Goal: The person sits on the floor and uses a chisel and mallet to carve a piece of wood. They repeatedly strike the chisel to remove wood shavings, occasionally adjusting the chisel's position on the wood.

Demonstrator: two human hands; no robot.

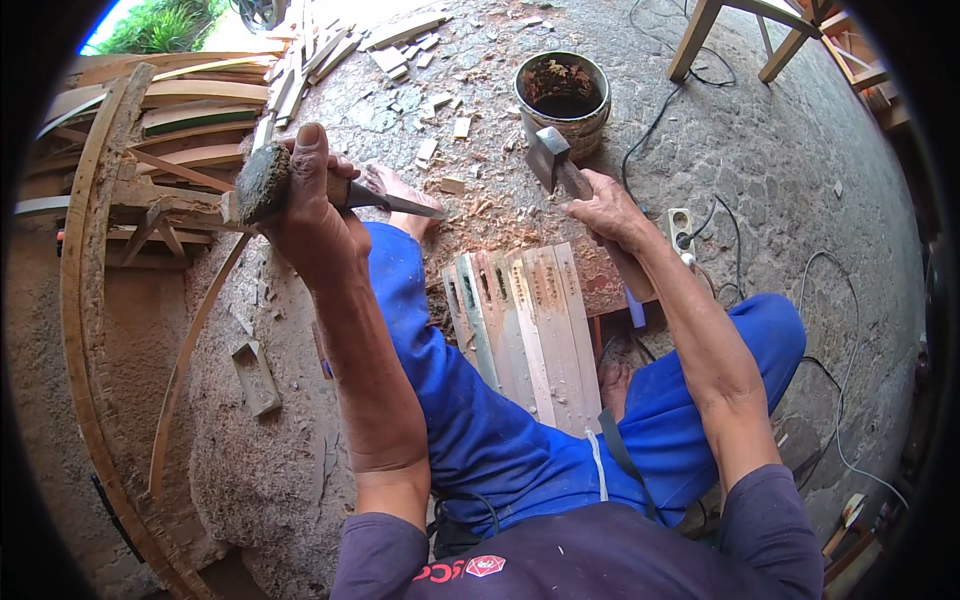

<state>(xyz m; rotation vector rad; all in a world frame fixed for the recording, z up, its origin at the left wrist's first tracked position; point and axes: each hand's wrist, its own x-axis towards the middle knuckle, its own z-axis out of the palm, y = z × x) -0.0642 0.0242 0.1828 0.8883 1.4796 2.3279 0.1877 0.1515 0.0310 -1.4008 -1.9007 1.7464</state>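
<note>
My left hand point(325, 215) is closed round the handle of a chisel point(385, 200), raised at the left with its blade pointing right. The handle's broad, worn end point(264, 183) sticks out behind the fist. In my right hand point(612, 210) is a hammer point(552, 158), gripped by its wooden handle, its metal head up near the bucket. Between my legs lies a set of wooden slats point(530, 335), side by side. Dark slots and small marks run along their far ends, and wood crumbs lie on them. Neither tool touches the slats.
A stained bucket point(597, 128) stands beyond the hammer. To the right lie a power strip point(680, 232) and cables. Curved boards point(205, 95) are stacked at the left, with a small wooden box point(256, 378) nearer. Shavings and offcuts point(395, 60) litter the floor; a wooden stand point(695, 40) is far right.
</note>
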